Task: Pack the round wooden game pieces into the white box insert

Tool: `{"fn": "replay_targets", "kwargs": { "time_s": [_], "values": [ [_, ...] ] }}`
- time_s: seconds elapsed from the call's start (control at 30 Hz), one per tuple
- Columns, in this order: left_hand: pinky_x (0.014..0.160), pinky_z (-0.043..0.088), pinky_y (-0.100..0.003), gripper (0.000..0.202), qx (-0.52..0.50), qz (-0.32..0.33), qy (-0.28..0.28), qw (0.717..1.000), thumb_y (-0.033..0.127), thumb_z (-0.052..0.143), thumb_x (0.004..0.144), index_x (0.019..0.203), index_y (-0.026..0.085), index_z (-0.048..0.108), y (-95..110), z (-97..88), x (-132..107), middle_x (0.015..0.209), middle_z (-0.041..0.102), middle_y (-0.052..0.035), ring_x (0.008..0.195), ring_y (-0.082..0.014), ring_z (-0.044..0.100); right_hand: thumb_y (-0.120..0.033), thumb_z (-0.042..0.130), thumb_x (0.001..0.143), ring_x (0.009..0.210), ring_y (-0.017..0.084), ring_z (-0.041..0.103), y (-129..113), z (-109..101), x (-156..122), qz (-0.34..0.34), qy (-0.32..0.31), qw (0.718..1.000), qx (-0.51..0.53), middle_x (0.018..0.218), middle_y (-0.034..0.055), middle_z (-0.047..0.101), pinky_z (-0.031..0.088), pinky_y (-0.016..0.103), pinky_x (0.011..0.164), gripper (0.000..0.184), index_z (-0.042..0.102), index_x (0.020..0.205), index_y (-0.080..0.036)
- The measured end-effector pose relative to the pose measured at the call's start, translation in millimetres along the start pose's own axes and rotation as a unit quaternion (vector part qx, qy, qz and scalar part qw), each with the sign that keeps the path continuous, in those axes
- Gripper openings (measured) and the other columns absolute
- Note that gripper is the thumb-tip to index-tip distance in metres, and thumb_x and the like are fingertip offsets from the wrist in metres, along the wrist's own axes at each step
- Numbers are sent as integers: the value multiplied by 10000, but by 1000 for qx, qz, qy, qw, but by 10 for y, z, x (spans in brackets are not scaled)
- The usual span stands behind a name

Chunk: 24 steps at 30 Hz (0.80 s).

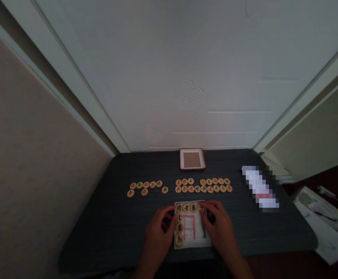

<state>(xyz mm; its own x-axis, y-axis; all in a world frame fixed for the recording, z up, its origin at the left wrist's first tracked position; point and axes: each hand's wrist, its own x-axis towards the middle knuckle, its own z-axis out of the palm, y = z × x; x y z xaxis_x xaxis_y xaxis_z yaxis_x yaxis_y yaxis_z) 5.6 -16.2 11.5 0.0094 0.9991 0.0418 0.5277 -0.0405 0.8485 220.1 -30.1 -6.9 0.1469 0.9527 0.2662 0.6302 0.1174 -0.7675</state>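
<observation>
Seven round, pale wooden discs with black characters lie on a square, white-edged, box-like panel between my left fingers and my right fingers. Four run along the far edge, and three more line the left side below the corner one, just beside my left thumb. My right index finger and thumb are at the last disc of the far row, the one at the right corner, partly covering it; I can't tell whether they grip it or only touch it. My left index finger and thumb curve in at the panel's left edge by the upper discs, and I can't make out whether they pinch anything. Pink and black strokes show on the panel's pale face, between my two thumbs.

Beyond my fingers, two long rows of similar discs with red or black characters lie on the dark, wood-grained table. Ahead of my left fingers sits a looser group of eight discs. Farther out, past the rows, is a shallow square tray with an orange-brown rim. Well right of my right fingers lies a long, whitish, pixelated object. Behind everything stands a pale panel with a raised, striped heart.
</observation>
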Motion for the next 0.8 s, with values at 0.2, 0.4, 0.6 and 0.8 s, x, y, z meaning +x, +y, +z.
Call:
{"fn": "replay_targets", "kwargs": {
  "time_s": [0.2, 0.4, 0.6, 0.8],
  "values": [
    [619, 588, -348, 370, -17, -59, -3, 998, 443, 621, 878, 1158, 206, 676, -21, 5, -17, 867, 747, -42, 652, -207, 700, -206, 623, 905, 719, 177, 666, -31, 17, 7, 10, 16, 1000, 0, 941, 49, 672, 590, 292, 711, 215, 743, 1079, -242],
    [675, 594, -361, 380, -15, -58, -29, 998, 437, 622, 864, 1158, 203, 679, -7, 5, -47, 914, 750, -54, 727, -221, 714, -217, 606, 921, 790, 184, 681, -53, 23, 3, 23, 3, 1000, 13, 982, 57, 673, 579, 286, 767, 204, 741, 1071, -248],
    [653, 586, -383, 415, 90, -23, 64, 994, 488, 566, 910, 1193, 195, 648, -6, -151, 209, 917, 729, -60, 681, -224, 685, -320, 626, 942, 776, 189, 685, 13, -15, -7, 23, 10, 998, 64, 984, 63, 695, 572, 281, 737, 207, 740, 1103, -258],
    [954, 557, -476, 298, 208, 102, 125, 965, 360, 544, 942, 1171, 210, 662, -186, -152, 590, 1203, 684, -110, 1050, -282, 680, -387, 589, 975, 824, 202, 689, 88, -119, -35, 40, -13, 990, 137, 953, 68, 722, 549, 274, 723, 230, 753, 1021, -233]
  ]
}}
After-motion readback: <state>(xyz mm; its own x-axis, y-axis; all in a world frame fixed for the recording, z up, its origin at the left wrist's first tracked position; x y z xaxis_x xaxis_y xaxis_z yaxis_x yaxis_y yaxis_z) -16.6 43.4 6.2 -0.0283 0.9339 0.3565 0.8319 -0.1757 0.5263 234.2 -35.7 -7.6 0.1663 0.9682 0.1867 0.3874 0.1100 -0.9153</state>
